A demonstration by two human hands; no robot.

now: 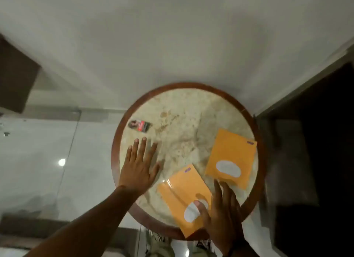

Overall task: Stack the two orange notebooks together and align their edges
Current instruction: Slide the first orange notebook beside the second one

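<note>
Two orange notebooks lie apart on a round marble table (178, 111). The near notebook (180, 195) sits tilted at the front edge and overhangs it a little. The far notebook (231, 155) lies to its right, near the table's right rim. My right hand (220, 212) rests at the near notebook's right edge, thumb pressed on its white oval label, fingers stretched towards the far notebook's lower edge. My left hand (139, 166) lies flat on the bare tabletop at the left, fingers spread, holding nothing.
A small red and black packet (140, 126) lies on the table's left side, beyond my left hand. A wooden rim (115, 151) rings the table. A white wall stands behind, a dark doorway (316, 151) to the right, glossy floor tiles to the left.
</note>
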